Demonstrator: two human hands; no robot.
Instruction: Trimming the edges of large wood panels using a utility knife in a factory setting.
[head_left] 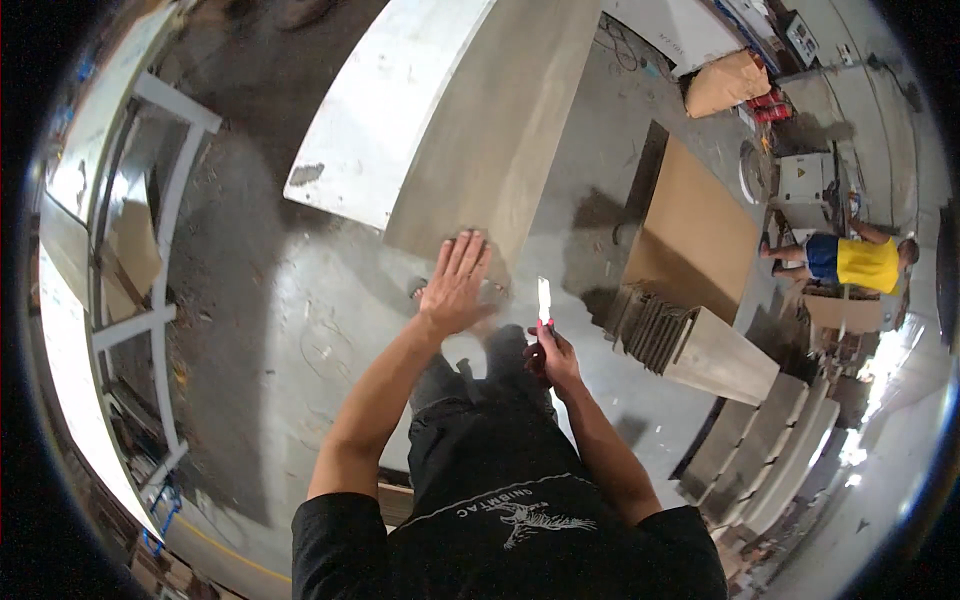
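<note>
My left hand (457, 290) is open, its fingers stretched out flat over the near end of a long grey-brown panel (490, 130). That panel overlaps a white board (375, 110) with a worn dark patch at its near left corner. To the right of the panel's near end, my right hand (552, 358) is closed around a knife (544, 300) with a bright flat blade and a red and dark handle. The blade points away from me and stands apart from the panel. My right fingers partly hide the handle.
On the right lie a brown flat sheet (695, 225) and a stack of thin boards (655, 330). More panels (765, 450) lean beyond them. A metal frame rack (160, 240) stands left. A person in a yellow shirt (866, 263) is at the far right, near a brown sack (725, 83).
</note>
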